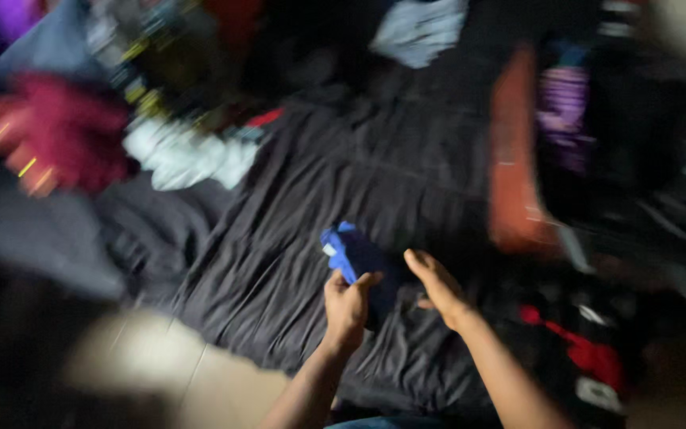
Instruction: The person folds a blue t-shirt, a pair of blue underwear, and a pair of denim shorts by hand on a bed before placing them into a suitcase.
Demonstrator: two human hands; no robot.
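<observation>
Head view, blurred by motion: the left hand (pixel 348 306) has its fingers closed around the lower edge of a small bright-blue cloth garment (pixel 348 250), which rises toward 12 o'clock from the fist over the dark grey wrinkled bedsheet (pixel 295 222). Just beside it at 3 o'clock, the right hand (pixel 437 287) is spread flat and holds nothing. At 10 o'clock lie a crumpled white cloth (pixel 188 155) and a dark red fuzzy garment (pixel 65 131).

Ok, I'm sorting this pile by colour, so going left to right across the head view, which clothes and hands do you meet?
Dark red garment → white cloth → left hand gripping a blue garment → right hand, open → orange-red item → purple striped item. All lie over a dark grey sheet; the picture is blurred.
</observation>
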